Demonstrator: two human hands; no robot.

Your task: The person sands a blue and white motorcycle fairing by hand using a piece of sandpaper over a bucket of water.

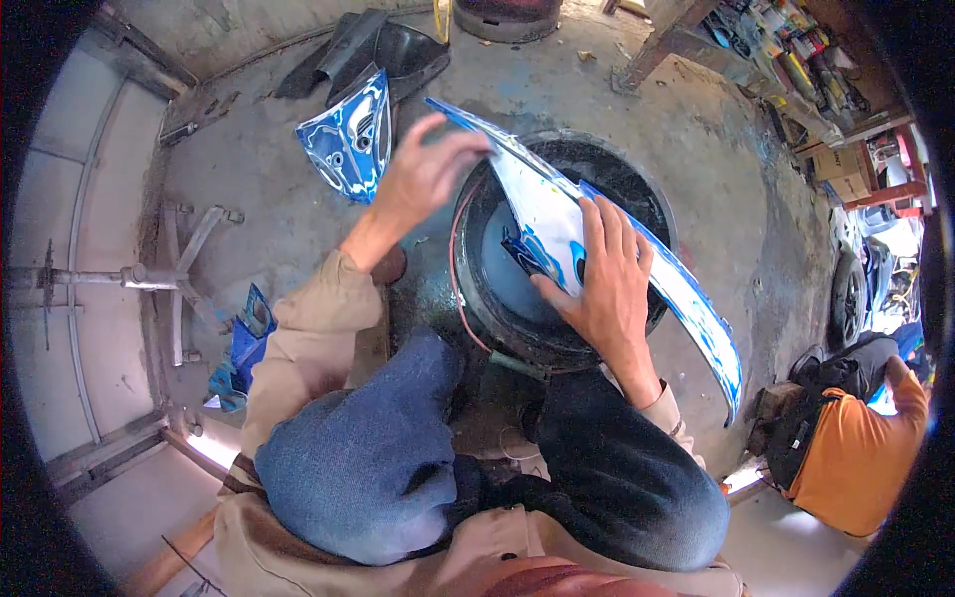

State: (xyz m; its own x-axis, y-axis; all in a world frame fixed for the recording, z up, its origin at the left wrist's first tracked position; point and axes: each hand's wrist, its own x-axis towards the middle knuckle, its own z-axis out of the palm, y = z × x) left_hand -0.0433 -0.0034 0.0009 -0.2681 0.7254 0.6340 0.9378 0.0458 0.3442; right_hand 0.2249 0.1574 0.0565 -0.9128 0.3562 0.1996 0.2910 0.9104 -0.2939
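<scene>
A long, curved blue-and-white painted plastic panel (542, 204), which looks like a motorcycle fairing, lies slantwise over a round black tub (662, 199). My right hand (609, 284) grips it near the middle, fingers spread over the upper face and thumb at the lower edge. At the panel's far left end is my left hand (423, 174), its fingers curled and smeared by motion. Its fingertips meet or nearly meet the edge; whether they hold anything is unclear. Cloudy water (502, 269) shows in the tub below the panel.
Another blue-and-white panel (350, 144) lies on the floor beside black plastic parts (373, 55). Blue pieces (249, 343) rest left of my knee, near a metal stand (189, 269). A person in an orange top (856, 453) is at the right. Shelving (796, 60) holds clutter.
</scene>
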